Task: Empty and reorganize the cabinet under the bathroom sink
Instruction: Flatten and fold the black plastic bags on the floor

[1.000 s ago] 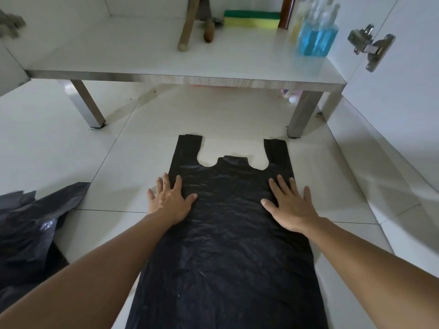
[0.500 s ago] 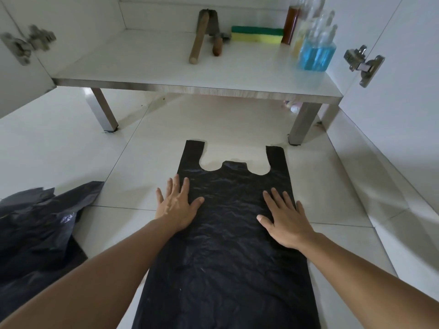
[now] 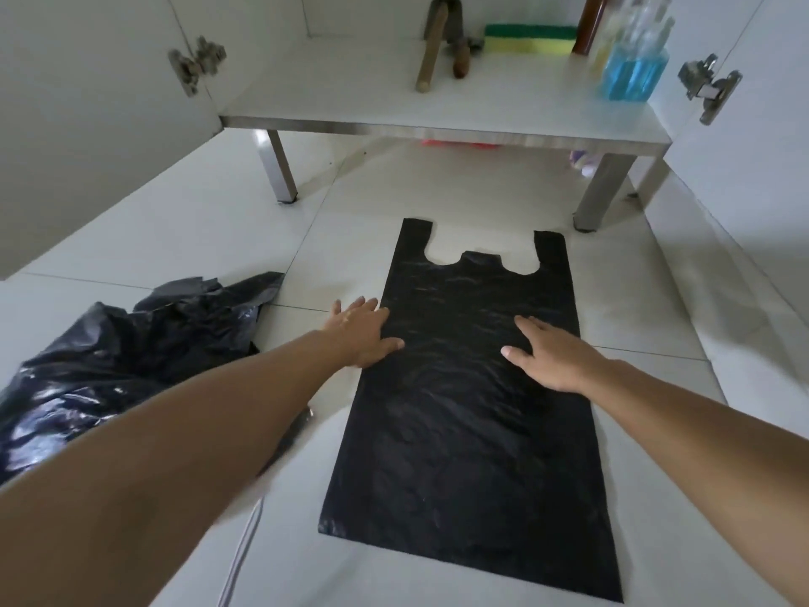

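Observation:
A flat black plastic bag [image 3: 473, 422] lies spread on the tiled floor, handles pointing toward the cabinet. My left hand [image 3: 363, 332] rests palm down at the bag's left edge, fingers partly on the tile. My right hand [image 3: 547, 354] lies flat on the bag's right half, fingers together. Neither hand grips anything. The open cabinet's shelf [image 3: 350, 98] stands beyond the bag on metal legs.
A crumpled pile of black bags [image 3: 118, 357] sits on the floor at left. On the shelf are two wooden-handled tools [image 3: 431, 50], a green-yellow sponge [image 3: 532, 39], a brown bottle [image 3: 591, 24] and blue-liquid bottles [image 3: 632, 74]. Both cabinet doors hang open, with hinges [image 3: 709, 87].
The view has swung left and back, showing more of the crumpled pile. My left hand slid outward to the bag's left edge; my right hand stayed flat on the bag.

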Motion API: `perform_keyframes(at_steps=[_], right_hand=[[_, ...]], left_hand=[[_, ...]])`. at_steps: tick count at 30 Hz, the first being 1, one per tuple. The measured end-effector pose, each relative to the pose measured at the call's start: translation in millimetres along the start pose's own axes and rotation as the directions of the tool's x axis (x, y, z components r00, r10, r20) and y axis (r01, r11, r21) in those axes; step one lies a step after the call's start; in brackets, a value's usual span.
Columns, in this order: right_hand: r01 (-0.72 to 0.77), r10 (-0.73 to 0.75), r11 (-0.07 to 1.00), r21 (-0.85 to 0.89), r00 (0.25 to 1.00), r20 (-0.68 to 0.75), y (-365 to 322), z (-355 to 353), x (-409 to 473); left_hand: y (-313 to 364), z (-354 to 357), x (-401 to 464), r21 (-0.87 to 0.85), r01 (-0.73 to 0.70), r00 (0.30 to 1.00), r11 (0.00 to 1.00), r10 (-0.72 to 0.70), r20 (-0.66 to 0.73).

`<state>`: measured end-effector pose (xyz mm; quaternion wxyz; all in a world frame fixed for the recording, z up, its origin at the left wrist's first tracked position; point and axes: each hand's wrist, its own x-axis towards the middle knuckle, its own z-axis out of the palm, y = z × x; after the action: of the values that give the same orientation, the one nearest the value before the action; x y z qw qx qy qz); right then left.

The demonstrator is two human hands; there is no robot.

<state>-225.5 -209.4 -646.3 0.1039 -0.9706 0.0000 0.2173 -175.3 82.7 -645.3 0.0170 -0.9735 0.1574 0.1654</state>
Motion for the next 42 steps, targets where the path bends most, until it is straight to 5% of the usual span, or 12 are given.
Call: perform_keyframes(at_steps=[14,19,24,29,32,36,42], right_hand=[[0.204,-0.204,0.979,0.012,0.976,0.070,-136.7,-11.5,-29.8],[0.298,-0.305,0.952,0.069,0.945,0.118,-187.6,12.7,-33.2],[0.324,-0.362,0.920,0.222,0.919,0.157,-245.9,39.7,-29.1],[0.346,-0.374,0.816,0.462,0.927,-0.035,-295.0,37.6,-30.7],[0.400,-0.358,0.768,0.501,0.916,-0.183,-310.0,9.7,-27.9],[0.325,-0.359,0.583,0.744,0.925,-0.122,-322.6,-37.2,-33.7],[0.242,-0.255,0.536,0.809,0.960,-0.119,-320.6,-57.1,-40.1]], left_hand=[[-124.0,8.6,-129.8,0.003,0.264,0.956,0.965,-0.262,0.136],[-143.6,23.3,-146.1,0.008,0.260,0.965,0.966,-0.260,0.031],[-151.7,8.4,-144.0,-0.216,0.284,0.957,0.934,-0.288,0.014],[-159.5,-45.3,-150.6,-0.409,0.218,0.965,0.886,-0.258,-0.045],[-167.8,-68.8,-161.8,-0.530,0.224,0.917,0.818,-0.361,-0.171],[-176.6,-79.8,-174.6,-0.642,0.173,0.821,0.747,-0.470,-0.325],[-189.5,-91.8,-194.4,-0.695,0.163,0.681,0.701,-0.589,-0.434]])
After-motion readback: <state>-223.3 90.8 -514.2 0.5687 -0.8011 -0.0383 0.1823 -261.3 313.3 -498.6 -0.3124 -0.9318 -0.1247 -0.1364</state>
